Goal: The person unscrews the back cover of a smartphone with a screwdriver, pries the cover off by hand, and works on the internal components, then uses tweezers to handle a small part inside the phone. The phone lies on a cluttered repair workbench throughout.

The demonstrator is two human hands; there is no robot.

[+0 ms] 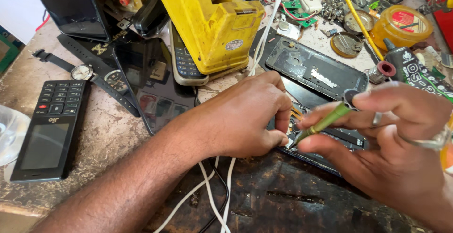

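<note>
White cables (207, 190) trail lower centre over scarred dark bench (292, 204). Left hand (240, 119) pins opened black phone (325, 141) mid-frame; right hand (396, 134) pinches slim green screwdriver (325, 123), tip on phone. Yellow box-shaped instrument (212, 25) crowds upper centre; black keypad handset (49, 129) far left edge.

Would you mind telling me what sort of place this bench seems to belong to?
Most likely a small phone repair bench. The right hand works a slim green screwdriver into an opened dark smartphone steadied by the left hand, with loose green circuit boards and a black keypad phone nearby.
</note>
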